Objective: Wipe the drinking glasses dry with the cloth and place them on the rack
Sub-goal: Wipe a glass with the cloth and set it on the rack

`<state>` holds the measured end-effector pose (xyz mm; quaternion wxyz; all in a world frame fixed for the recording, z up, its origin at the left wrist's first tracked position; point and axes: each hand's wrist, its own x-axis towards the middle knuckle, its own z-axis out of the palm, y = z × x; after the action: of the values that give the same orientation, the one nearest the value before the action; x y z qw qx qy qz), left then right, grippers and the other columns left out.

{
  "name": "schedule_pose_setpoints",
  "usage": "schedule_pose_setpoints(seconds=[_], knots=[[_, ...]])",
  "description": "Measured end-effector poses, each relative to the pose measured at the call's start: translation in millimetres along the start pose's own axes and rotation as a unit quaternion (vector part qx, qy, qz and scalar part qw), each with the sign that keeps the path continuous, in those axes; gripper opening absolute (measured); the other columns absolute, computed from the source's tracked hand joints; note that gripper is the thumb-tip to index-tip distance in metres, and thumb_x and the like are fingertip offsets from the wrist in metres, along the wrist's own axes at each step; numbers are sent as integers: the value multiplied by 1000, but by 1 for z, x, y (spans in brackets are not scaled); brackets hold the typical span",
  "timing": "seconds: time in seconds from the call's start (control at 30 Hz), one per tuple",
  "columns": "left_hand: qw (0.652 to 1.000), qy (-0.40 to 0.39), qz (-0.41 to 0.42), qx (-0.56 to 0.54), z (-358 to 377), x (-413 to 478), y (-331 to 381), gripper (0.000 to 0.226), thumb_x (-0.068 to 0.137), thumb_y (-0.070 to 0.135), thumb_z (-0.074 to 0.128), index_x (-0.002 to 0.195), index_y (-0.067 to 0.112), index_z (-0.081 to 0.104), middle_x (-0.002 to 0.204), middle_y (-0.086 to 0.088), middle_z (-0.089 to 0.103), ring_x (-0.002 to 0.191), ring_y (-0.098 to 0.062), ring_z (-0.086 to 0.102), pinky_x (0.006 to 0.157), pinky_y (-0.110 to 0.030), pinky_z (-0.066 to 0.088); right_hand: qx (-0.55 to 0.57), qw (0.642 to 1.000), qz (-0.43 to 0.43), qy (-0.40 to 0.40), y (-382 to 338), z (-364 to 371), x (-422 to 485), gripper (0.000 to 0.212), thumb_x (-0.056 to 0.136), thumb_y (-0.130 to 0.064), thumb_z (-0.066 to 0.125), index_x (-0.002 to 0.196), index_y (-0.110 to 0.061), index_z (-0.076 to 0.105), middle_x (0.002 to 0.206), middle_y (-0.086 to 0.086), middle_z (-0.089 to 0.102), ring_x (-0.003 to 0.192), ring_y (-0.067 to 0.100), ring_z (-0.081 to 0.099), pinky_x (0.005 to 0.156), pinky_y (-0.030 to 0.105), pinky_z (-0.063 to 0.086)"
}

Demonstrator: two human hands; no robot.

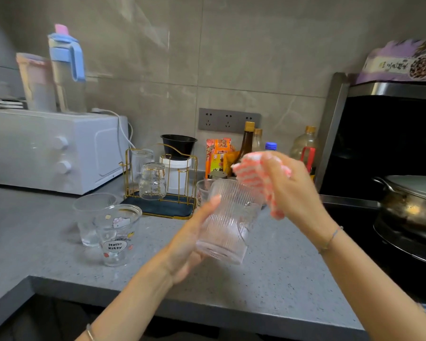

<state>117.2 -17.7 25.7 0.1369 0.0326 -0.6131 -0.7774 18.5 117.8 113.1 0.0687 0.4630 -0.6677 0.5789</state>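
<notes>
The ribbed glass (228, 222) is tilted in the air above the desk (268, 279), cupped round its base by the left hand (190, 244). The right hand (290, 190) clutches a bunched pink-striped cloth (252, 173) at the glass's rim. Behind stands the rack (167, 208), which carries two upturned glasses (152, 180). A printed glass (117, 235) and a plain glass (91, 217) stand to the left on the desk.

Ribbed glass (229, 222) up in the air and tilted, pink-and-white striped cloth (253, 178) bunched at its rim, a fluted glass (142, 161) and a knobbly glass (153, 180) upside down on the gold wire rack (169, 207), Hello Kitty glass (118, 235) and plain glass (89, 217) upright side by side, left.
</notes>
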Motion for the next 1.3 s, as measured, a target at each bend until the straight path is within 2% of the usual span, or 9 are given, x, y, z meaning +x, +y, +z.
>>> schedule_pose_setpoints(seconds=[0.13,0.27,0.3,0.47,0.6,0.73,0.9,1.13,1.3], knots=[[999,30,16,-8,3,1,1,72,54,70,70,112,27,70,113,-10,71,109,-31,65,100,-53,47,-3,997,-18,-75,9,12,-14,28,97,-40,41,103,-35,67,102,-6,68,42,12,53,38,24,44],[999,44,9,-29,1,-2,3,70,60,68,64,112,22,69,103,-8,74,89,-18,70,76,-35,58,63,980,86,-168,16,13,-4,47,82,-75,31,100,-49,67,119,5,64,94,15,66,75,21,55],[999,39,7,-30,0,-3,3,69,59,68,66,110,21,71,103,-7,74,88,-17,70,76,-34,59,77,982,79,-156,17,10,-4,59,82,-75,27,99,-40,70,111,-2,69,97,8,66,81,16,52],[1000,-4,-21,-14,4,-4,5,82,47,70,78,113,21,71,112,-11,72,97,-22,68,88,-43,56,58,995,20,-79,22,15,-17,45,98,-28,43,56,-17,54,46,-7,59,45,-1,56,50,8,42],[999,-20,-38,9,7,-4,7,64,62,68,67,109,25,72,104,-4,75,88,-15,71,75,-32,57,67,998,-16,7,29,25,-21,44,92,-27,55,53,-7,52,48,5,51,47,11,51,47,17,41],[988,-39,-23,149,8,-8,18,92,45,76,75,125,36,55,118,9,69,105,-10,66,88,-32,55,70,996,-17,48,34,26,-18,48,93,-21,57,53,2,45,44,10,42,42,11,42,45,19,37],[908,71,112,396,21,-6,19,93,60,50,85,134,42,31,123,25,49,111,3,51,90,-21,50,31,994,-57,85,29,29,-12,50,95,-24,55,54,3,44,43,14,40,40,13,42,43,25,37],[995,-19,21,99,11,-10,19,74,52,39,83,120,23,58,105,-6,73,94,-23,71,75,-36,60,69,990,-80,91,33,28,-8,55,99,-26,43,47,-9,41,34,1,40,36,10,40,46,33,36],[974,-115,-52,-185,9,-10,17,95,35,31,97,120,11,58,96,-19,72,79,-38,69,60,-40,60,144,982,-63,103,37,28,-10,53,98,-28,46,47,-11,42,41,-2,40,42,11,40,44,22,34]])
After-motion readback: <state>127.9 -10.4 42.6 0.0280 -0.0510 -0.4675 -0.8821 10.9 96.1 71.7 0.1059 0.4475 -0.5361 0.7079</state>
